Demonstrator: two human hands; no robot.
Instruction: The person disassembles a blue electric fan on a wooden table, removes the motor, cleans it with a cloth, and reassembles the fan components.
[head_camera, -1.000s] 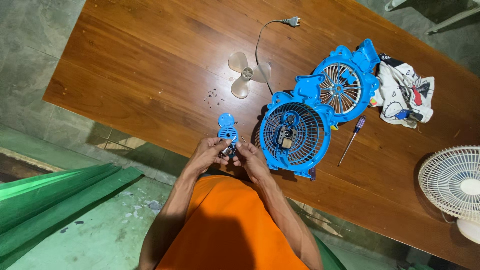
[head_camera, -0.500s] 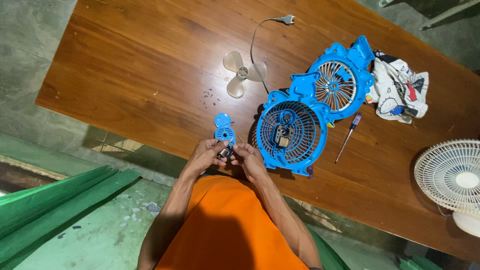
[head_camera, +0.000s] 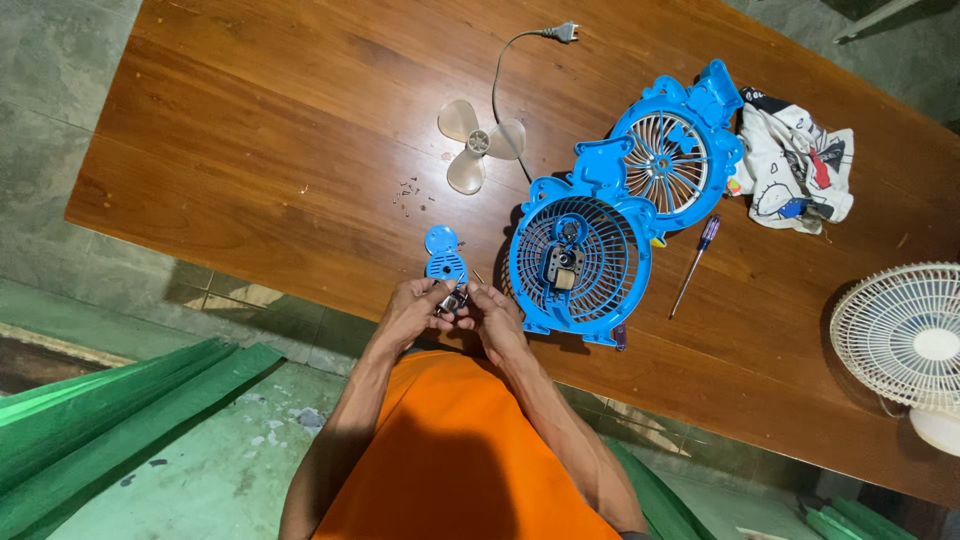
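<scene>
Wooden table (head_camera: 250, 150) is filling most of the view, standing over a grey floor, with green sheeting (head_camera: 110, 400) lying at the lower left. On the bare wood left of centre, tiny screws (head_camera: 408, 192) are sitting loose, well apart from everything else. Just right of them a pale blade (head_camera: 476, 145) is lying flat, and a grey cord with its plug (head_camera: 566, 32) is trailing up toward the far edge.

At the near edge the left hand (head_camera: 412, 312) and the right hand (head_camera: 492, 318) are meeting, fingertips pinched together on a small metal part that is joining the bottom of a blue cover (head_camera: 445, 257). The cover is pointing away from the person over the table edge. Both hands are closing tightly on it; what the metal part is exactly is too small to tell.

To do this well, I judge the piece should be kept over the wood, not over the gap at the edge, so anything dropped is landing on the table and not on the floor, with one hand bracing while the other is working.

Further right, a blue grille (head_camera: 580, 262) with a motor at its centre is lying just beside the right hand, a second blue grille (head_camera: 672, 160) is touching it behind, a screwdriver (head_camera: 695, 265) is lying alongside, then a crumpled cloth (head_camera: 795, 165), and a white fan (head_camera: 905, 340) at the far right.
</scene>
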